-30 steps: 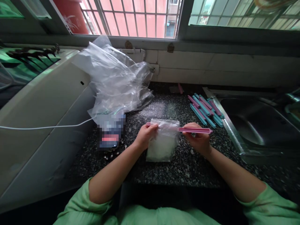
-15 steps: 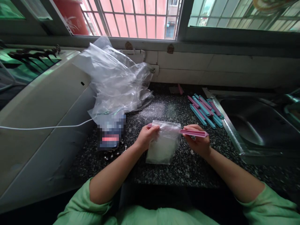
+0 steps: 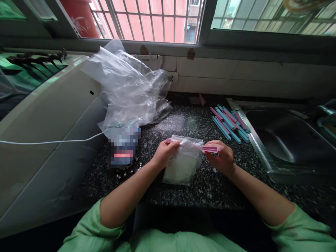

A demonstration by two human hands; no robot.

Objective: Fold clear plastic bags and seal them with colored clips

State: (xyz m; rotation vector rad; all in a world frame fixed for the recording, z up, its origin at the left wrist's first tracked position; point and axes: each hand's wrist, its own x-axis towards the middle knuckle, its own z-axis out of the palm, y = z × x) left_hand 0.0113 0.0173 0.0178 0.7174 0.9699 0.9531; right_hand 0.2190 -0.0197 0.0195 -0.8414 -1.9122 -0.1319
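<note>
A small clear plastic bag (image 3: 183, 167), with something pale inside, is held over the counter in front of me. My left hand (image 3: 165, 153) pinches its upper left corner, thumb on top. A bit of pink plastic pokes out beside that thumb. At the bag's upper right edge, my right hand (image 3: 222, 158) has its fingers closed on a pink bag-sealing clip (image 3: 210, 149). The clip's right end points toward my right palm, and its left end meets the bag's folded top. How far it reaches along the fold is hard to see.
Several pink and blue sealing clips (image 3: 229, 122) lie in a pile by the metal sink (image 3: 278, 136). A heap of clear plastic bags (image 3: 133, 87) stands at the back left, above a blurred-out phone-like object (image 3: 124, 150) and a white cable (image 3: 63, 142). White powder (image 3: 172, 122) dusts the dark counter.
The pink clip has slid left along the bag's top, so less of it sticks out on the right. The bag has shifted slightly right at its top; my left hand keeps its pinch.
</note>
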